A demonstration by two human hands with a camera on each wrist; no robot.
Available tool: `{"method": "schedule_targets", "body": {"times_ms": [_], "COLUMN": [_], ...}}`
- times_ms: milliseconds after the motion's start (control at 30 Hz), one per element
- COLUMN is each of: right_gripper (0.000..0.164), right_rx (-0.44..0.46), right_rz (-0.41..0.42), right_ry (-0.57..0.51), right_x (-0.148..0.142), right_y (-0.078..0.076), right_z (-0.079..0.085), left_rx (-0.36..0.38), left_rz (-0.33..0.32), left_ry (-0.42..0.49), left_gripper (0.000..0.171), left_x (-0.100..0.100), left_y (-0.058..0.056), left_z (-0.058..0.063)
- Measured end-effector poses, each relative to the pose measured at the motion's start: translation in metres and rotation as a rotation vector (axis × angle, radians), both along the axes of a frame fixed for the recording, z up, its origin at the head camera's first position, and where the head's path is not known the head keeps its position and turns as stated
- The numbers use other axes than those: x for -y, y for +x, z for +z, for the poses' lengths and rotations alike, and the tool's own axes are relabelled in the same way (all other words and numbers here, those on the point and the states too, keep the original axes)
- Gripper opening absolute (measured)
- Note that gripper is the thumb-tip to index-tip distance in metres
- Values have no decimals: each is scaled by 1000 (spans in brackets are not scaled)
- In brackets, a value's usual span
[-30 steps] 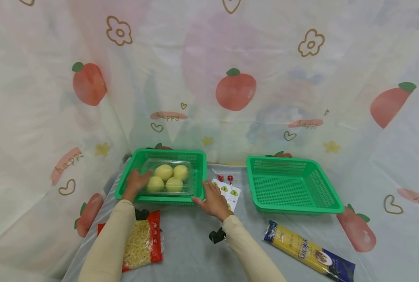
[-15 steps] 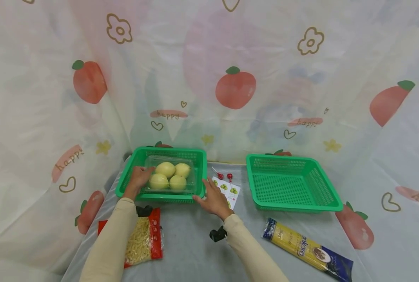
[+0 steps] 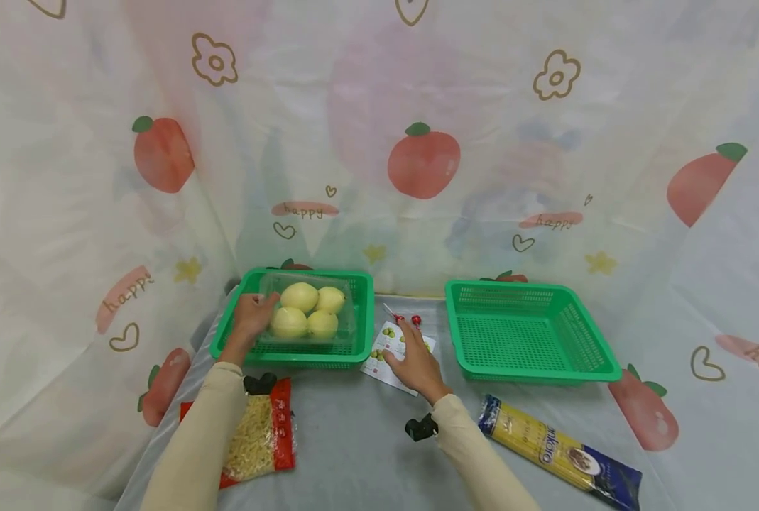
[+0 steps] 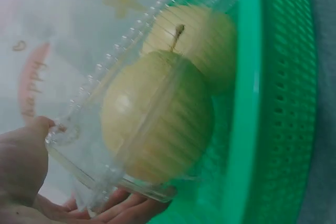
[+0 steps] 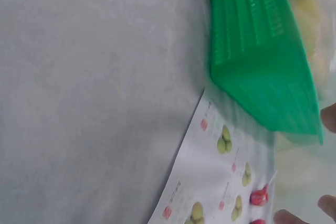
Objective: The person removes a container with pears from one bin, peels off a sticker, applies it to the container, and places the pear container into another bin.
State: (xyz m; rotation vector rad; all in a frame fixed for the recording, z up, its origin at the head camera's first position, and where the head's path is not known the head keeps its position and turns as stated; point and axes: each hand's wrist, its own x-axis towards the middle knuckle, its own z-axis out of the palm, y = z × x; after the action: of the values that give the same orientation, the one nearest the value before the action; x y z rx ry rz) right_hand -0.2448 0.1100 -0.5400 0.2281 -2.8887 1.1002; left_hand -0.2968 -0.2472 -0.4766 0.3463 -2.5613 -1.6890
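Closest to us, two cream sleeves [image 3: 190,447] reach in across the near edge of the grey counter [image 3: 353,440]. By its near left corner we see a red-edged bag [image 3: 258,433] of pale noodles, partly under the left sleeve, and toward the near right corner a yellow and blue pack of spaghetti [image 3: 561,454] lies at a slant. Further in, the right hand [image 3: 414,360] holds nothing, its fingers spread over a printed sheet [image 3: 385,369]. Toward the far left corner, the left hand [image 3: 251,318] grips the left end of a clear container [image 3: 309,312], thumb above and fingers beneath. The container, with four pale yellow fruits [image 3: 289,322] inside, sits tilted within the left green basket [image 3: 315,364]; we cannot tell whether it touches the bottom. The right green basket [image 3: 532,380] stands toward the far right corner. Between the baskets, near the far edge, we find two red lollipops [image 3: 416,321]; behind hangs a fruit-patterned curtain [image 3: 424,234].
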Motion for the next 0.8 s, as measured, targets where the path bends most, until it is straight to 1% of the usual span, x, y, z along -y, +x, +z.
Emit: {"method": "schedule_targets", "body": {"times_ms": [67,167,200,233,300,433,533,633,733,800], "right_gripper": [76,74,74,74,73,68,65,63,63,63], "right_rx": [-9,-22,-17,-11,3,26,46,71,92,96], "right_rz": [-1,-13,-17,-21,-19,6,22,33,30,29], "right_ry": [-17,-45,-59,-70,-105,-177,-184,-169,-159,-161], "right_x": [-6,-14,-17,-20,-25,-34,-41,-47,-54,-57], "right_y": [0,-2,-3,-4,-5,-5,-5,-5,-6,-8], "right_z": [-2,-5,-6,-7,-9,-11,-12,-13,-14,-15], "left_rx": [-7,-5,4,14,29,45,41,46,64,72], "left_rz": [12,40,50,56,58,30,-12,-53,-68,-66], "left_ry": [11,17,22,26,32,69,107,143,157,159], "left_gripper": [54,45,45,51,70,84,86,81,74,71], "left_x": [0,-1,-2,-2,-4,-7,-12,-18,-27,-33], "left_y": [4,11,13,16,22,35,47,63,80,91], "left_z": [5,13,16,18,23,33,40,45,46,43]}}
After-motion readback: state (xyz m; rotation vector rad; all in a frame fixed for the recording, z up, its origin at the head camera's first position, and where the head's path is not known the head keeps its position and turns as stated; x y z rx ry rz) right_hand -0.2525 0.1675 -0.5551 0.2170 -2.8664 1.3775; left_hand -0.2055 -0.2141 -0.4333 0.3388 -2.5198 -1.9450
